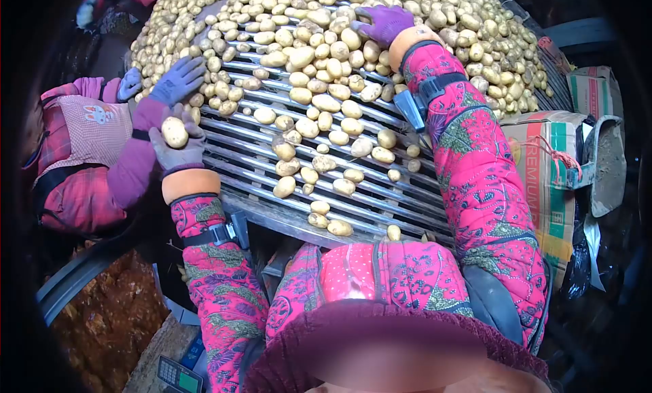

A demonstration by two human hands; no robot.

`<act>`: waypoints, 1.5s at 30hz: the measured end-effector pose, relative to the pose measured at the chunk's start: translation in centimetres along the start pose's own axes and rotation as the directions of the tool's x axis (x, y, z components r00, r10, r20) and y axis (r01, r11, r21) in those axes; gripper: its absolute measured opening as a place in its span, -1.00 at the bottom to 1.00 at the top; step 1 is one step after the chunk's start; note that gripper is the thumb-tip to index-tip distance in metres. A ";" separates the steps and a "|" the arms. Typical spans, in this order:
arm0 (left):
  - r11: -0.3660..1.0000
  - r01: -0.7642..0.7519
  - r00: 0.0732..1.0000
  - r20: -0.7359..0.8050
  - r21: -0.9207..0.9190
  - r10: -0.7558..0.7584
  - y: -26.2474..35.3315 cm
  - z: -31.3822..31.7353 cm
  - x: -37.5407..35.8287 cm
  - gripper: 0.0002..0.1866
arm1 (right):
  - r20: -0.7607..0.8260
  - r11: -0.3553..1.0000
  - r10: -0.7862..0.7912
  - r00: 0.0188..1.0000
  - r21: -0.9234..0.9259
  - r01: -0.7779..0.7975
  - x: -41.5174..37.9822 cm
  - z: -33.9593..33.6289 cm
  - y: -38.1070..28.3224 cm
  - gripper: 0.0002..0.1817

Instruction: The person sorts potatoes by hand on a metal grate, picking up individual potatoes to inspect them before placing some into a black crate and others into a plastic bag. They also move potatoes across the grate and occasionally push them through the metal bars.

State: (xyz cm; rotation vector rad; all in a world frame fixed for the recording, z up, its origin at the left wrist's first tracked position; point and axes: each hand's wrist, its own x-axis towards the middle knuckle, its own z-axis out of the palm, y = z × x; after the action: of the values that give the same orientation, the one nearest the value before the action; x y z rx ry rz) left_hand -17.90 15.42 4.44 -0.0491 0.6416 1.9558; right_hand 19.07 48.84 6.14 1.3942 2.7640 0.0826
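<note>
Left grey-gloved hand [183, 155] curls its fingers round a pale-yellow oval potato [174, 132], probably firm, light, best gripped mid-body; right purple-gloved hand [388, 25] spreads its fingers.

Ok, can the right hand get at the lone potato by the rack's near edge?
Probably yes: the right hand would have to draw back from the potato pile, but nothing covers the lone potato on the rack.

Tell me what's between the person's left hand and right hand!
Loose potatoes lie scattered over metal bars between the left hand, which holds one potato, and the right hand. The head view shows that.
</note>
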 end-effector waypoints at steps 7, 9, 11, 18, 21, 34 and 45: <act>0.975 -0.221 0.927 -0.308 0.014 0.214 -0.5 1.6 1.1 -0.25 | -0.097 0.909 -0.281 0.955 0.291 0.297 -7.2 1.9 -1.5 -0.34; 0.973 -0.233 0.938 -0.264 0.003 0.225 0.5 -0.3 1.9 -0.11 | -0.020 0.934 -0.300 0.954 0.199 0.298 -11.6 0.3 -4.0 -0.32; 0.964 -0.194 0.981 -0.057 -0.180 0.187 1.4 -1.5 1.8 0.03 | -0.010 0.834 -0.437 0.900 0.370 0.409 -15.3 1.8 -4.3 -0.32; 0.975 0.211 0.969 -0.143 0.068 -0.200 10.9 -10.2 5.7 0.03 | 0.049 0.811 -0.452 0.891 0.438 0.387 -22.4 -1.3 -2.7 -0.42; 0.951 -0.255 0.948 -0.239 -0.175 0.210 5.5 -2.4 0.0 -0.21 | -0.227 0.890 -0.200 0.953 0.365 0.274 -20.5 -1.8 0.9 -0.51; 0.625 -0.017 0.627 -0.478 0.780 0.615 10.1 -4.3 -3.4 -0.28 | -0.111 0.986 -0.079 0.991 0.135 0.094 -21.7 -1.2 -0.9 -0.57; 0.898 -0.098 0.941 -0.254 0.430 0.224 -0.8 2.6 -11.4 -0.51 | 0.096 0.923 -0.341 0.935 0.223 0.314 -8.4 0.3 -4.8 -0.52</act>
State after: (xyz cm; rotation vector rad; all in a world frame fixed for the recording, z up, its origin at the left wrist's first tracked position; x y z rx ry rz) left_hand -11.26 7.45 9.83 -0.0289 1.2886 1.9482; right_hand 20.29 39.24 5.67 0.9044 2.9102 -0.3039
